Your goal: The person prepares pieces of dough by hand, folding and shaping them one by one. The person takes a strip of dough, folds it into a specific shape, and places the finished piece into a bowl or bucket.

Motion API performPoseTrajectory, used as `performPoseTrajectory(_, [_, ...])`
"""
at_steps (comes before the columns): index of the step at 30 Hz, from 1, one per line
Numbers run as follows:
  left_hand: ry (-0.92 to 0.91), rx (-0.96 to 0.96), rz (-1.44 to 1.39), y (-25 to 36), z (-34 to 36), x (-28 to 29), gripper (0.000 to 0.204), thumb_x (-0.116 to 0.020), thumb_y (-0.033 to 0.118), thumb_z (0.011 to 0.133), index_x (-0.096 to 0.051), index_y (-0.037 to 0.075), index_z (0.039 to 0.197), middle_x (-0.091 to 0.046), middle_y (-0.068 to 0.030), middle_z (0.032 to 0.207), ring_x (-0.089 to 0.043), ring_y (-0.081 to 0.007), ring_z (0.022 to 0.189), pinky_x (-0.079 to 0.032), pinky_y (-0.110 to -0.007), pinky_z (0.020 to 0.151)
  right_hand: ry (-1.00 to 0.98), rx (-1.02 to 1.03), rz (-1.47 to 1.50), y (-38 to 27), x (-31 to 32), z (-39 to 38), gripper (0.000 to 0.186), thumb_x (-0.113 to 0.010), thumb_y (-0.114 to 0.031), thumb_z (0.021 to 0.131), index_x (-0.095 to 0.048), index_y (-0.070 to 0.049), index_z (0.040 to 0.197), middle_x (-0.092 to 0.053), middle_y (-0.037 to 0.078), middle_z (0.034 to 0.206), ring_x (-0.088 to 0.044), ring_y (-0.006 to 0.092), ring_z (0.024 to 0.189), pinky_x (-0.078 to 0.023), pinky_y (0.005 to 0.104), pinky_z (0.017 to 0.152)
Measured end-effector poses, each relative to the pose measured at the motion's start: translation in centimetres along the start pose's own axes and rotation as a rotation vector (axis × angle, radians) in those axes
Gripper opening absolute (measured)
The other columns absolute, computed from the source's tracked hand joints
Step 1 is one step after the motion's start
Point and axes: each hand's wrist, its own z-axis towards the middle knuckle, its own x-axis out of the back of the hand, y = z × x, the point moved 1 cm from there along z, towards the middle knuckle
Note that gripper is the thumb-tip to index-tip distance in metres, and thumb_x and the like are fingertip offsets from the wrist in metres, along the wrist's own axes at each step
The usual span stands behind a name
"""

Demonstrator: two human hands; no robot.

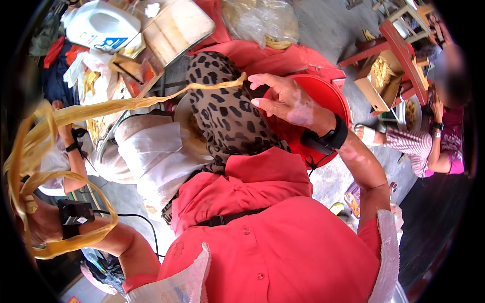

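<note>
My left hand [43, 221], at the far left rim, closes round looped, long yellow dried strips [113, 109]; its fingers are partly hidden by the strips and the dark rim. One strip stretches to the right across my leopard-print trouser leg [217, 111], its tapered end near my right fingertips. My right hand [289, 100] hovers beside that end, its fingers stretched out and apart, seemingly holding nothing. Beneath the right wrist stands a red bucket [341, 108]. A white cloth [151, 144] covers my other leg.
A white jug [101, 25] and a wooden board [179, 30] are at the upper left. A clear plastic bag [262, 20] lies ahead. On the right, a cardboard box [371, 88] holds yellow strips near a red stool [404, 58]. People sit at both sides; a black cable [146, 219] runs by my left forearm.
</note>
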Motion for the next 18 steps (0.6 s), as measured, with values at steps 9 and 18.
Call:
performPoseTrajectory(9, [0.303, 0.407, 0.139, -18.5, -11.8, 3.2, 0.042, -0.053, 0.029, 0.091, -0.044, 0.004, 0.124, -0.051, -0.0103, 0.116, -0.052, -0.0196, 0.102, -0.047, -0.032, 0.084, 0.028, -0.071, -0.028, -1.6, -2.0, 0.6, 0.024, -0.058, -0.008, 0.088, -0.053, 0.002, 0.109, -0.06, 0.008, 0.086, -0.058, 0.0127, 0.054, -0.045, 0.0246, 0.049])
performPoseTrajectory(18, [-0.686, 0.594, 0.974, -28.3, -18.2, -6.4, 0.016, -0.062, 0.01, 0.075, -0.059, 0.003, 0.088, -0.062, -0.0173, 0.081, -0.062, -0.0333, 0.079, -0.05, -0.042, 0.067, 0.067, -0.096, -0.193, -10.5, -1.4, -1.3, 0.014, -0.056, 0.001, 0.088, -0.06, 0.006, 0.101, -0.064, 0.008, 0.077, -0.056, 0.0092, 0.054, -0.043, 0.0205, 0.049])
